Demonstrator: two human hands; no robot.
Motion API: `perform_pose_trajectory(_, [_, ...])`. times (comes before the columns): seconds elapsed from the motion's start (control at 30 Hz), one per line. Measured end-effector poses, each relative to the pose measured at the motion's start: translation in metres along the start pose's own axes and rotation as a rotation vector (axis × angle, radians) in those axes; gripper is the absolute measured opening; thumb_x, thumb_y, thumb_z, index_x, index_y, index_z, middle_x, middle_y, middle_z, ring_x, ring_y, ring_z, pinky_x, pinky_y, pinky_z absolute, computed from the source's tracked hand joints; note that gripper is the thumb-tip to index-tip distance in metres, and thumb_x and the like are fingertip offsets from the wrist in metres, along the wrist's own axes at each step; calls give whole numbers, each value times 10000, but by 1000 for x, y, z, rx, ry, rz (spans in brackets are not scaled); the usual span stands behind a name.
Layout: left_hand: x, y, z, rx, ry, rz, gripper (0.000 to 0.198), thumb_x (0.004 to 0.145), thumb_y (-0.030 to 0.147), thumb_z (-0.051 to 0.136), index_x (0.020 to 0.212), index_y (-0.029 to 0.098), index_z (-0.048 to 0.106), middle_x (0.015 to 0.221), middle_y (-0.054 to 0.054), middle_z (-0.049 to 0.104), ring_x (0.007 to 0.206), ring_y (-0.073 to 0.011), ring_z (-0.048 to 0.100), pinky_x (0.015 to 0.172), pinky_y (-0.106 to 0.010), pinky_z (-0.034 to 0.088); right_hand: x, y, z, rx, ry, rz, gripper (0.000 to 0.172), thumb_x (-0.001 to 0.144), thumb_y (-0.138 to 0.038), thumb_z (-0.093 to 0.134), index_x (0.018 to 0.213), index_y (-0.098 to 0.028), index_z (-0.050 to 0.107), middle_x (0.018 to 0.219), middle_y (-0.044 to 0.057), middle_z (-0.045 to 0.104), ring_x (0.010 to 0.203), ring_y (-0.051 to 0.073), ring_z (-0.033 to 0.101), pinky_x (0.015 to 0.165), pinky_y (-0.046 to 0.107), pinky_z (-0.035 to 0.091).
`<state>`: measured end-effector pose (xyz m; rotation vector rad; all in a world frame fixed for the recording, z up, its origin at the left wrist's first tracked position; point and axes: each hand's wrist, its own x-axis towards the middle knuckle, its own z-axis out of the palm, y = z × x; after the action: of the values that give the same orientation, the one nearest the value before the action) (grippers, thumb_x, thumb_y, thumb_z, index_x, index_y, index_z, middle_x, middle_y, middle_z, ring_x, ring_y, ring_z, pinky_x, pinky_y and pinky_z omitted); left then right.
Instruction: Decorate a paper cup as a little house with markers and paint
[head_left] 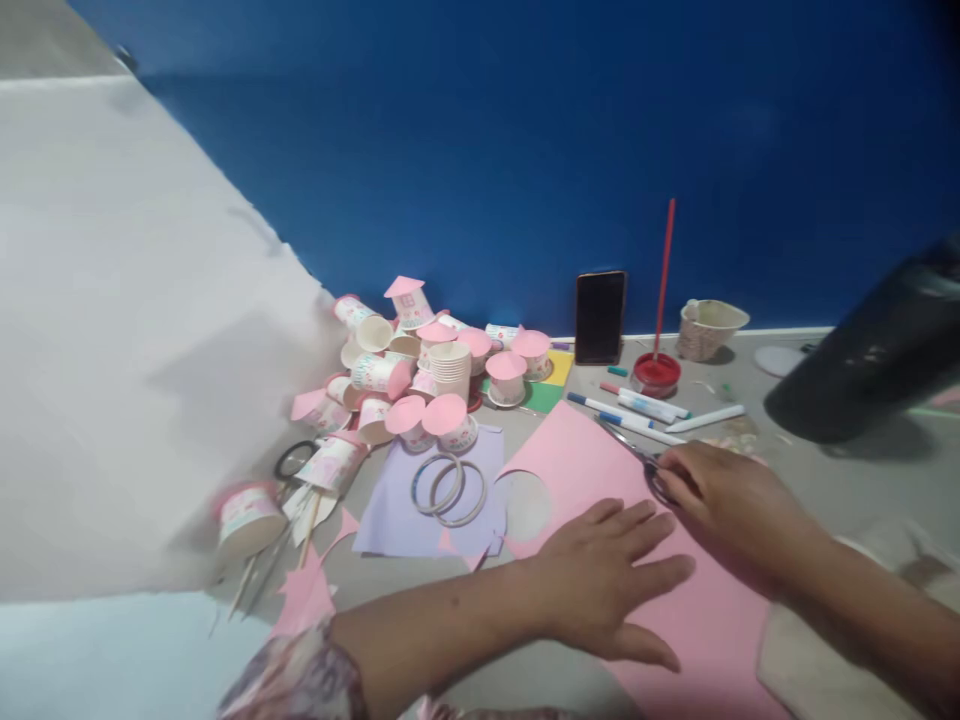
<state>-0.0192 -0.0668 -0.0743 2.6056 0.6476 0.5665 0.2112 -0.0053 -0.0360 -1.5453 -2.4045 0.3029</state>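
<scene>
My left hand (pixel 611 580) lies with fingers spread over a pink sheet of paper (pixel 577 460), which has a round piece cut out near its left corner. Closed around the handles of a pair of scissors (pixel 634 450) is my right hand (pixel 720 495), at the sheet's upper right edge. The blades point up and left, close to the paper. Two bangles (pixel 448 490) overlap on a lilac sheet (pixel 390 520) to the left. Pink paper scraps (pixel 307 590) lie beyond my left forearm.
Decorated paper cups (pixel 450 420) with pink paper tops crowd the left back, around a cup stack (pixel 450 370). Along the blue wall stand a phone (pixel 600 318), a red stick in a round base (pixel 656 375) and a cup (pixel 709 330). Markers (pixel 652 405) lie before them; a dark cylinder (pixel 862 350) leans right.
</scene>
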Motion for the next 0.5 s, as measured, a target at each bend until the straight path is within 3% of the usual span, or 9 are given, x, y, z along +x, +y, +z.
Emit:
perform_pose_trajectory(0.17, [2, -19, -18, 19, -110, 144, 854, 889, 752, 682, 1539, 211, 566, 1616, -267, 554, 1513, -465, 523, 1238, -616, 388, 1, -14, -17, -93, -132, 10, 239, 1053, -302, 499, 909, -212, 668, 962, 104, 787, 915, 282, 722, 758, 368, 407])
perform_pose_trajectory(0.27, [6, -20, -34, 89, -206, 183, 780, 985, 697, 580, 1559, 170, 540, 1669, -246, 498, 1557, -427, 473, 1257, -579, 377, -1, -10, -19, -114, -182, -9, 185, 1036, -281, 524, 993, -197, 684, 1032, 108, 785, 978, 298, 723, 792, 373, 419])
perform_pose_trajectory(0.4, [14, 10, -53, 179, -349, 115, 732, 1039, 661, 496, 1560, 147, 522, 1694, -221, 464, 1596, -407, 408, 1283, -580, 343, -4, 6, -11, -125, -154, 12, 244, 1050, -337, 483, 963, -209, 672, 993, 113, 777, 910, 302, 719, 758, 387, 421])
perform_pose_trajectory(0.5, [21, 42, -52, 246, -328, -94, 767, 1032, 705, 473, 1582, 170, 483, 1649, -210, 511, 1594, -428, 391, 1275, -627, 335, -4, 14, -2, -114, -114, 1, 312, 1051, -364, 424, 913, -231, 671, 941, 116, 776, 828, 306, 709, 714, 405, 418])
